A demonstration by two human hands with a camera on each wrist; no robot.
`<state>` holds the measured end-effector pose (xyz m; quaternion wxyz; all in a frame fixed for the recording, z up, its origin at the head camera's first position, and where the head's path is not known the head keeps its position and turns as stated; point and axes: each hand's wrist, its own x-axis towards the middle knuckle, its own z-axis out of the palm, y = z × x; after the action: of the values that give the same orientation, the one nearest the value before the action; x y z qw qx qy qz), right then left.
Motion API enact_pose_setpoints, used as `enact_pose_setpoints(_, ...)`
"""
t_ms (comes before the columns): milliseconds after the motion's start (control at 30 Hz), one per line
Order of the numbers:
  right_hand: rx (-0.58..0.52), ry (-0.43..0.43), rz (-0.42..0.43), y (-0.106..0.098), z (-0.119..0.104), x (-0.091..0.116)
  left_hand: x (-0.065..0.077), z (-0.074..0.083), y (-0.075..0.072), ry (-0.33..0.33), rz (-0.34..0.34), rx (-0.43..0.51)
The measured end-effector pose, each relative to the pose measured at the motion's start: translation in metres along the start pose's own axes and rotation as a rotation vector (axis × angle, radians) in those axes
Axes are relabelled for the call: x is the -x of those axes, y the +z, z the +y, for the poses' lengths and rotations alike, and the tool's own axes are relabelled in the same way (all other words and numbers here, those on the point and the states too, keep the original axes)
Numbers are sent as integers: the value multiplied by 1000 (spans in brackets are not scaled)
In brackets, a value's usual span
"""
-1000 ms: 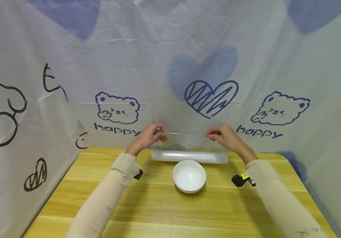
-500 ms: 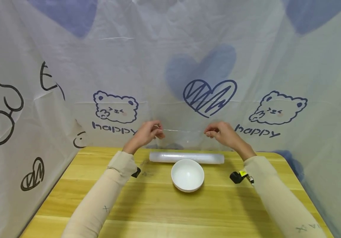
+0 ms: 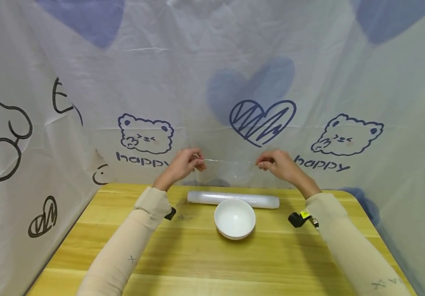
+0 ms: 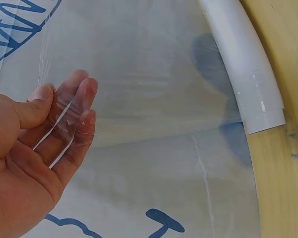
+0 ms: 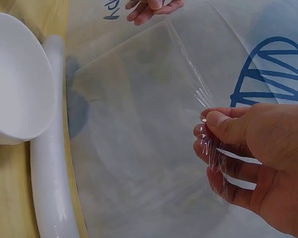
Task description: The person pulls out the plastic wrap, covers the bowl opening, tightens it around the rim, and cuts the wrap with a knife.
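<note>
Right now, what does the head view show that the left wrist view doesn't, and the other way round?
Only the head view: the bowl, the right hand and both sleeves.

Only the left wrist view: a clear close-up of how the film lies across the left hand; from the head it is too faint to tell.

Both: the left hand, some of the film, the roll, the table and the patterned sheet behind.
</note>
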<state>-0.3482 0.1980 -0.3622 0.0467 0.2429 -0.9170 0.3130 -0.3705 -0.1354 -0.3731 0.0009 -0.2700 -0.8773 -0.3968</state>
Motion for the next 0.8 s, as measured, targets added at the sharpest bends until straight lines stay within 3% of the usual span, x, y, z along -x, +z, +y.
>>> enact_pose_setpoints(333,6,16,6,-8,-6,2,3,10,-6,7,-8,29)
enact_pose_setpoints(800,27,-22,41,-17,-14,3,4,22,-15,45,6,-22)
